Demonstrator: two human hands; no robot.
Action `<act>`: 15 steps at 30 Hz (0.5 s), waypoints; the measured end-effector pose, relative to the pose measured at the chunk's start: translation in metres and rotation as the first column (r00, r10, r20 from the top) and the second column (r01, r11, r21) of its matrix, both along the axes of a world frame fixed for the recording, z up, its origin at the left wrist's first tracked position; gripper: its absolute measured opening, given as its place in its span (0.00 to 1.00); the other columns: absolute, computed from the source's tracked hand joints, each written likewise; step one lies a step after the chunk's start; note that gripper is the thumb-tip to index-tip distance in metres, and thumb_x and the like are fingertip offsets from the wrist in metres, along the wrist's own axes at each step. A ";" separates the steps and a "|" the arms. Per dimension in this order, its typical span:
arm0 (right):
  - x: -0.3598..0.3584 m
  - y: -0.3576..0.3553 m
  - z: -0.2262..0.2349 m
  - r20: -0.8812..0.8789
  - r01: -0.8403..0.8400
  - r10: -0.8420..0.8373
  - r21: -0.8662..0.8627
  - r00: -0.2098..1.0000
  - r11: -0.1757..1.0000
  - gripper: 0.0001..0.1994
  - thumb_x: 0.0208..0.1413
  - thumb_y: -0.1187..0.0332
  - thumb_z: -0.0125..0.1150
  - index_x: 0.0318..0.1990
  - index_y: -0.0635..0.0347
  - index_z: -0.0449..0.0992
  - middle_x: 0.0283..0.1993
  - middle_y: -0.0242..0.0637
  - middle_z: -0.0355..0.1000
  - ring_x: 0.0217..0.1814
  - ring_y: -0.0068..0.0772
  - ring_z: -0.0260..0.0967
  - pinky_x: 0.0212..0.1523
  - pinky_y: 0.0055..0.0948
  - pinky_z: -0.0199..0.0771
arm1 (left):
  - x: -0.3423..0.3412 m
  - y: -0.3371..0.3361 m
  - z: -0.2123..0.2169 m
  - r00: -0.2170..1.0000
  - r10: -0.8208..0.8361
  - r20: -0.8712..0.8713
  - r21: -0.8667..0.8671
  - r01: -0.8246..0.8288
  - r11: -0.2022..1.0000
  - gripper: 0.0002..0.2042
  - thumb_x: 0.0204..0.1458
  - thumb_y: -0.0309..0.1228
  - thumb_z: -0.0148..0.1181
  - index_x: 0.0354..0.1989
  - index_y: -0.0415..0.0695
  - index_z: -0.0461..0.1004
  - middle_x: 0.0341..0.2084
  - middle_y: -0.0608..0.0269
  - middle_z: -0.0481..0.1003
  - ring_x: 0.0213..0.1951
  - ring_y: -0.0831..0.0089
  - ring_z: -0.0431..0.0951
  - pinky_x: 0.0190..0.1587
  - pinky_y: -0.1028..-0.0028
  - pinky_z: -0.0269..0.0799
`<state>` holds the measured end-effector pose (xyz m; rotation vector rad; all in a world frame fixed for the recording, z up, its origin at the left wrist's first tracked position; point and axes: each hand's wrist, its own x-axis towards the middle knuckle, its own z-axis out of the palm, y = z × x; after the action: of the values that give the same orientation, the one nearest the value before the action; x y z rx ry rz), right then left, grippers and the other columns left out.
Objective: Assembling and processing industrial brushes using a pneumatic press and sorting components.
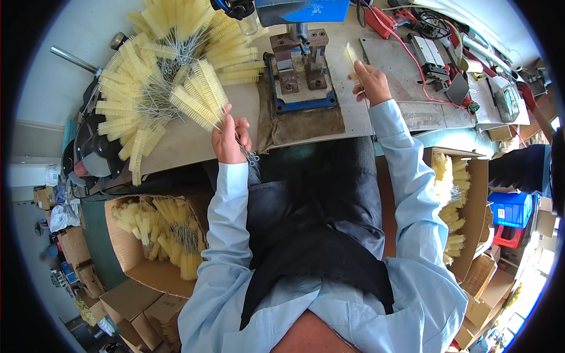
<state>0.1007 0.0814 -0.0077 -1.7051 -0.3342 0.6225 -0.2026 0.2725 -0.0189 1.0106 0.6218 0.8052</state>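
Note:
My left hand (231,140) is closed around the twisted wire stems of several bottle brushes (203,97) with pale yellow bristles. Their bristle ends point up and left, and the looped wire ends stick out below my fingers. On the right, my right hand (373,84) grips a single bottle brush (351,56), held bristles up; the fingers hide most of its stem. Between the two hands stands a small bench press with a metal fixture (321,69) on a blue-edged base. A big heap of similar brushes (126,79) lies fanned out at the far left.
An open cardboard box (126,254) of brushes stands below the bench at left, another box (478,197) at right. Beyond my right hand are a metal plate (394,88), a red power tool (388,22) and a red cable (419,67). A dark-sleeved arm (518,169) shows far right.

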 end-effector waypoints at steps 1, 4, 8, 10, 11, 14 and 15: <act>0.001 0.000 -0.002 0.011 0.005 -0.005 -0.004 1.000 1.000 0.22 0.64 0.51 0.55 0.48 0.66 0.74 0.30 0.37 0.74 0.20 0.24 0.66 0.20 0.27 0.67 | -0.001 -0.004 0.002 0.999 -0.030 0.032 0.012 0.029 0.999 0.19 0.65 0.39 0.49 0.61 0.43 0.64 0.28 0.62 0.72 0.17 0.82 0.63 0.15 0.79 0.61; -0.022 0.000 -0.001 0.859 0.416 -0.332 0.158 0.389 0.896 0.17 0.59 0.59 0.63 0.48 0.65 0.75 0.34 0.37 0.77 0.33 0.25 0.74 0.33 0.23 0.74 | -0.004 -0.019 0.009 0.999 -0.018 0.051 -0.049 0.020 0.999 0.18 0.63 0.35 0.54 0.58 0.40 0.67 0.28 0.62 0.73 0.19 0.80 0.69 0.17 0.77 0.69; -0.107 0.003 0.008 0.179 0.028 -0.091 0.326 0.980 0.945 0.15 0.61 0.63 0.61 0.46 0.67 0.75 0.34 0.35 0.77 0.32 0.23 0.73 0.31 0.23 0.73 | -0.011 -0.049 0.016 0.994 -0.105 -0.021 -0.111 0.102 0.989 0.16 0.62 0.32 0.55 0.54 0.34 0.69 0.27 0.64 0.71 0.20 0.79 0.70 0.17 0.74 0.73; -0.145 0.021 0.010 0.050 -0.155 0.147 0.311 0.988 0.938 0.16 0.62 0.62 0.60 0.47 0.68 0.74 0.35 0.36 0.77 0.33 0.22 0.72 0.32 0.22 0.72 | -0.012 -0.071 0.016 0.983 -0.174 -0.055 -0.126 0.166 0.978 0.15 0.61 0.32 0.57 0.50 0.33 0.72 0.23 0.64 0.71 0.17 0.78 0.69 0.16 0.76 0.71; -0.158 0.030 0.010 0.068 -0.281 0.275 0.357 0.959 0.891 0.18 0.63 0.60 0.60 0.49 0.69 0.73 0.36 0.37 0.76 0.34 0.22 0.72 0.33 0.22 0.72 | -0.013 -0.082 0.014 0.977 -0.199 -0.073 -0.139 0.187 0.973 0.14 0.61 0.33 0.58 0.47 0.34 0.73 0.22 0.64 0.71 0.16 0.78 0.69 0.16 0.76 0.70; -0.185 0.053 0.008 0.120 -0.350 0.335 0.136 0.935 0.927 0.18 0.60 0.62 0.64 0.46 0.72 0.71 0.36 0.37 0.75 0.35 0.19 0.69 0.33 0.22 0.71 | -0.013 -0.103 0.007 0.958 -0.252 -0.136 -0.262 0.211 0.942 0.11 0.61 0.32 0.56 0.32 0.35 0.74 0.19 0.62 0.72 0.15 0.76 0.70 0.15 0.76 0.67; -0.191 0.056 0.007 0.154 -0.370 0.346 0.170 0.926 0.913 0.18 0.60 0.62 0.64 0.46 0.72 0.71 0.36 0.37 0.75 0.35 0.19 0.69 0.33 0.22 0.71 | -0.015 -0.107 0.005 0.967 -0.235 -0.101 -0.232 0.207 0.950 0.11 0.61 0.32 0.56 0.32 0.35 0.74 0.19 0.62 0.72 0.15 0.76 0.70 0.15 0.76 0.67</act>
<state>-0.0898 0.1371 -0.0009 -1.5034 -0.7844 0.7276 -0.2179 0.1658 -0.0141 0.9134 0.6769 0.4648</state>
